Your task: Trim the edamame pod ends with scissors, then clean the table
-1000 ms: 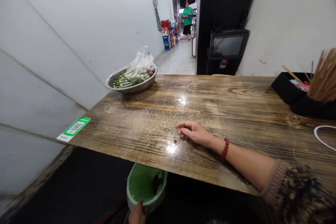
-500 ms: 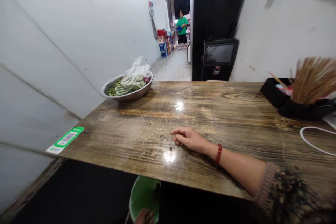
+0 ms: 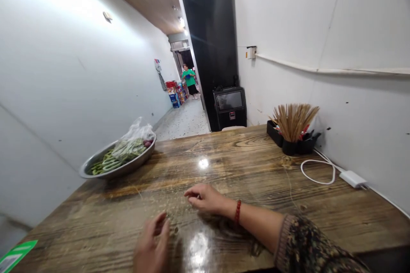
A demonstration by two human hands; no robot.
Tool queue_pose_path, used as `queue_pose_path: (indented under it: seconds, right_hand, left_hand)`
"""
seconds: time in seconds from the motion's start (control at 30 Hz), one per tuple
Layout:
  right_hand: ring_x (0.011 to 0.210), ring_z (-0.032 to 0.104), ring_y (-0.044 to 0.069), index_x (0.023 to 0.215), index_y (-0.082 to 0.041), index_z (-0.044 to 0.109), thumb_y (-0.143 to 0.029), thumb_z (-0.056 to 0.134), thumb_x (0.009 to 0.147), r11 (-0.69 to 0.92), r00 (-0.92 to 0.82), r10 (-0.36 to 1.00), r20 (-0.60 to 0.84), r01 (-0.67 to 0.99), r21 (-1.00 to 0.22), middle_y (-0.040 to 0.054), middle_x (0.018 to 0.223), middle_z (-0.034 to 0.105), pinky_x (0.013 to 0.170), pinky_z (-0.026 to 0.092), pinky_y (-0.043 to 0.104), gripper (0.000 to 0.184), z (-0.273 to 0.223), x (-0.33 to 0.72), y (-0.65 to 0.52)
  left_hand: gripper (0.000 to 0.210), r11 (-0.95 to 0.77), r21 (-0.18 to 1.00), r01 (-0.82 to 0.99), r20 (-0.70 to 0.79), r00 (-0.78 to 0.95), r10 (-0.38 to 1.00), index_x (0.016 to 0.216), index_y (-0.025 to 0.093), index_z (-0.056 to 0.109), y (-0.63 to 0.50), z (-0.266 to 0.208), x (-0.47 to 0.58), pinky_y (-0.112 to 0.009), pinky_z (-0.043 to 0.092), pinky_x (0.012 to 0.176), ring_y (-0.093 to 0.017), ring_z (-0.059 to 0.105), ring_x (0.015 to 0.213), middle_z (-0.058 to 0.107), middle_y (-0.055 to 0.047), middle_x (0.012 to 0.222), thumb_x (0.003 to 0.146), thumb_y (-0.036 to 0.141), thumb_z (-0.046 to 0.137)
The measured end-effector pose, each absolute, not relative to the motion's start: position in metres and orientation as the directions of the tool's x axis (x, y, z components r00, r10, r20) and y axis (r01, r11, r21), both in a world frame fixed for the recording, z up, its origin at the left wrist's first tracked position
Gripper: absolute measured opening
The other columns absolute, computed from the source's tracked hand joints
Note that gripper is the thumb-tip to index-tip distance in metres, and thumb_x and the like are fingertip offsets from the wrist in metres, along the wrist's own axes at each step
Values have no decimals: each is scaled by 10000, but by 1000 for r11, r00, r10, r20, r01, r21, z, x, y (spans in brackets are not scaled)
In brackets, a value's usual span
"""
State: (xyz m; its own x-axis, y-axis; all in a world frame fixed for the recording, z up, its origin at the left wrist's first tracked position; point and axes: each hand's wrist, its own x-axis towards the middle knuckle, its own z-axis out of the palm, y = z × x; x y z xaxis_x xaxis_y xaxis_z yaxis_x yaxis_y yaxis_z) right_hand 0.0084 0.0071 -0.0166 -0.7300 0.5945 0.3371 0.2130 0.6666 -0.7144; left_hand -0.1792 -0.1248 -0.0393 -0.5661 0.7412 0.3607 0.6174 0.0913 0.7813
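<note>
My right hand [image 3: 205, 198], with a red bead bracelet [image 3: 237, 211] at the wrist, rests on the brown wooden table [image 3: 224, 162]. Its fingers are loosely curved and apart, and nothing shows in them. Slightly blurred, my left hand [image 3: 152, 243] is over the near part of the table, thumb and fingers apart and holding nothing visible. Beyond both hands, at the left, stands a metal bowl [image 3: 117, 173] of long green beans [image 3: 112, 163]. A clear plastic bag [image 3: 136, 134] lies on the beans, beside a few dark red round pieces [image 3: 147, 143].
Thin wooden sticks [image 3: 293, 121] stand in a black holder [image 3: 290, 147] at the right. A white cable with a charger [image 3: 352, 179] lies near the wall. A green-edged label [image 3: 19, 254] is at the near left. Behind are a black speaker [image 3: 229, 106] and a person in green [image 3: 189, 79].
My left hand has risen from the green bin below the table edge to over the tabletop. My right hand stays in about the same place on the table. The view has tilted up and turned right.
</note>
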Motion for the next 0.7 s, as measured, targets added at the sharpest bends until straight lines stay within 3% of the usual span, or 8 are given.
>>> queue_pose_path:
  seconds: [0.1, 0.17, 0.3, 0.37, 0.43, 0.53, 0.6, 0.7]
  right_hand:
    - [1041, 597, 220, 1134, -172, 625, -201, 591, 825, 735, -722, 600, 345, 327, -595, 99, 1099, 665, 927, 443, 344, 312, -16, 49, 27]
    - [1146, 529, 290, 1145, -131, 597, -195, 618, 804, 729, -682, 651, 334, 440, -524, 172, 1188, 606, 994, 379, 454, 348, -19, 79, 39]
    - [1229, 448, 356, 1148, -87, 567, -220, 599, 832, 682, -618, 725, 304, 584, -440, 258, 1291, 512, 1014, 315, 551, 345, -27, 114, 37]
    - [1166, 520, 292, 1111, -146, 598, -278, 608, 837, 725, -681, 675, 282, 543, -423, 173, 1230, 588, 991, 382, 439, 305, -27, 111, 21]
    - [1016, 609, 200, 1080, -204, 623, -316, 577, 861, 795, -783, 559, 274, 412, -444, 69, 1101, 671, 887, 450, 291, 249, -24, 98, 6]
    - [886, 650, 153, 1114, -205, 636, -286, 488, 914, 837, -845, 417, 336, 213, -504, 32, 1013, 712, 760, 463, 216, 262, -17, 76, 1]
    - [915, 651, 163, 1104, -193, 664, -265, 504, 902, 807, -812, 441, 381, 174, -564, 39, 1016, 720, 776, 456, 221, 267, -17, 70, 12]
    - [912, 653, 159, 1003, -190, 719, -224, 563, 857, 649, -677, 632, 377, 196, -735, 22, 972, 733, 787, 453, 216, 216, -26, 71, 35]
  left_hand:
    - [441, -106, 561, 821, 443, -189, 876, 1106, 180, 646, -81, -34, -138, -465, 431, 993, -300, 569, 1129, 630, -132, 1182, 740, 411, 565]
    - [485, -157, 410, 899, 369, -6, 929, 1206, 167, 597, -60, -40, -117, -493, 362, 1049, -310, 477, 1250, 538, -157, 1329, 753, 338, 567]
    - [464, -151, 255, 955, 232, 91, 968, 1234, 174, 585, -44, -54, -94, -565, 288, 1068, -348, 404, 1311, 488, -172, 1396, 800, 335, 542]
    - [420, -185, 324, 928, 254, 103, 962, 1201, 185, 612, -47, -55, -92, -537, 320, 1062, -323, 471, 1260, 559, -152, 1333, 834, 347, 487]
    - [402, -203, 475, 856, 280, 71, 957, 1154, 203, 645, -54, -53, -98, -474, 391, 1033, -286, 563, 1163, 643, -120, 1222, 849, 371, 444]
    - [404, -93, 654, 751, 281, -127, 951, 1042, 239, 701, -67, -49, -116, -427, 477, 954, -290, 636, 1039, 708, -77, 1084, 771, 472, 512]
    - [396, 10, 692, 721, 283, -284, 916, 941, 259, 726, -76, -48, -129, -420, 503, 909, -312, 652, 986, 727, -57, 1002, 676, 513, 579]
    - [386, 195, 727, 658, 241, -511, 825, 867, 298, 726, -86, -47, -141, -429, 512, 859, -324, 662, 929, 734, -30, 907, 638, 565, 567]
